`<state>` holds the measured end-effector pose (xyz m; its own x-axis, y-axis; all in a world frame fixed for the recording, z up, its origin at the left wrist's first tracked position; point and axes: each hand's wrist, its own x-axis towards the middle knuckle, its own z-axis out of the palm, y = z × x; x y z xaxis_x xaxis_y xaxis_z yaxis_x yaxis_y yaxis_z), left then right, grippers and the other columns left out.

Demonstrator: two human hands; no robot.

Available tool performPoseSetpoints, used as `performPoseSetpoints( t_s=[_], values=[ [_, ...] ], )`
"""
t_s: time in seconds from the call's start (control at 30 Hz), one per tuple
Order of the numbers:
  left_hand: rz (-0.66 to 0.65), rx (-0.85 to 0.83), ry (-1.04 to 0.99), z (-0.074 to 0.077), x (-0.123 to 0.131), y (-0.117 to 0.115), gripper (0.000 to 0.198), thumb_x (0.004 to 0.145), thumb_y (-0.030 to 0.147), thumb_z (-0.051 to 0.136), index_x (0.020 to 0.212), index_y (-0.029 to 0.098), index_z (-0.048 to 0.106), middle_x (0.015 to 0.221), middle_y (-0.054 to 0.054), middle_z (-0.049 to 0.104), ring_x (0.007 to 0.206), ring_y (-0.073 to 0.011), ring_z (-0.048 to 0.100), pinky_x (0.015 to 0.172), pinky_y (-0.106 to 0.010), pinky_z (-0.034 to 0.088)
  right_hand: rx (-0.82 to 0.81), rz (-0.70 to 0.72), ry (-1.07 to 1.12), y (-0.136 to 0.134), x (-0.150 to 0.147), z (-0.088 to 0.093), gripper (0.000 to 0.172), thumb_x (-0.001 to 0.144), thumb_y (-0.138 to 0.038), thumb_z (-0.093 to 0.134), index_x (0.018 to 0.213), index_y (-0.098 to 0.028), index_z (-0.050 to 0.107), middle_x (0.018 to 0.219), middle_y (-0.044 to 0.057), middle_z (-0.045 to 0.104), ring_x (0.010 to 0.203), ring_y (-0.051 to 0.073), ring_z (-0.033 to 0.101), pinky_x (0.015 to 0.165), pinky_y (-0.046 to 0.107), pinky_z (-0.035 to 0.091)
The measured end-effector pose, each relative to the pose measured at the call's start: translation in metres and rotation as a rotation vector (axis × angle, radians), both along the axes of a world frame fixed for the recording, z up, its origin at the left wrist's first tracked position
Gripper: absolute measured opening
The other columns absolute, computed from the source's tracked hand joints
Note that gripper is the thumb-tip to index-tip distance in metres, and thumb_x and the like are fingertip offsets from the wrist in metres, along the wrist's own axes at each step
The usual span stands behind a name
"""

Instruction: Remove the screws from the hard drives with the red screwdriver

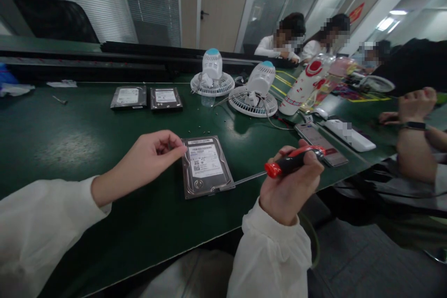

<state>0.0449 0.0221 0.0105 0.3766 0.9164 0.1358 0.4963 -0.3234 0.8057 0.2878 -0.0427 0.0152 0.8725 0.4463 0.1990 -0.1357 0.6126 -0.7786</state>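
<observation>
A silver hard drive (206, 164) with a white label lies flat on the green table near its front edge. At its upper left corner is my left hand (153, 153), fingers curled and thumb tip against the drive's edge. My right hand (291, 191) is wrapped round the red and black handle of a screwdriver (288, 164), to the right of the drive. The thin shaft points left, and its tip is at the drive's lower right corner. Several tiny screws (199, 131) are scattered just behind the drive.
Two more hard drives (128, 97) (165, 98) lie farther back. Two white fans (211, 74) (256, 91), a white and red bottle (302, 86), a phone (321, 144) and a white power strip (349, 135) stand or lie rightward. Another person's arm (415, 139) is at right.
</observation>
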Motion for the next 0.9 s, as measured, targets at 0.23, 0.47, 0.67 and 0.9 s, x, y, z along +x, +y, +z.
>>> performPoseSetpoints(
  t_s=[0.23,0.47,0.67,0.9],
  values=[
    [0.1,0.181,0.152,-0.007,0.016,0.069,0.03,0.088,0.045,0.061,0.097,0.018,0.07,0.095,-0.006,0.074,0.079,-0.0193,0.064,0.07,-0.031,0.049,-0.036,0.073,-0.016,0.001,-0.002,-0.003,0.039,0.074,-0.046,0.059,0.1,-0.016,0.055,0.065,-0.004,0.059,0.051,0.007,0.048,0.046,0.019,0.035],
    [0.072,0.196,0.267,-0.012,0.024,0.08,0.032,0.09,0.045,0.06,0.106,0.023,0.077,0.106,-0.006,0.077,0.096,-0.025,0.068,0.081,-0.035,0.052,-0.06,0.11,-0.035,0.001,-0.002,-0.004,0.04,0.073,-0.046,0.06,0.099,-0.016,0.055,0.064,-0.004,0.058,0.051,0.007,0.049,0.047,0.019,0.035],
    [0.051,0.203,0.201,-0.024,0.019,0.086,0.029,0.089,0.04,0.063,0.104,0.022,0.079,0.105,-0.005,0.078,0.1,-0.0255,0.07,0.091,-0.04,0.055,-0.086,0.161,-0.034,0.001,-0.003,-0.005,0.041,0.072,-0.047,0.061,0.1,-0.018,0.055,0.064,-0.005,0.058,0.051,0.007,0.048,0.046,0.019,0.034],
    [0.019,0.149,0.166,-0.026,0.019,0.09,0.024,0.084,0.034,0.067,0.1,0.022,0.08,0.102,-0.005,0.079,0.097,-0.0258,0.071,0.092,-0.041,0.056,-0.081,0.176,-0.019,0.002,-0.003,-0.004,0.041,0.07,-0.045,0.062,0.1,-0.017,0.055,0.062,-0.005,0.057,0.053,0.007,0.049,0.047,0.019,0.035]
  ],
)
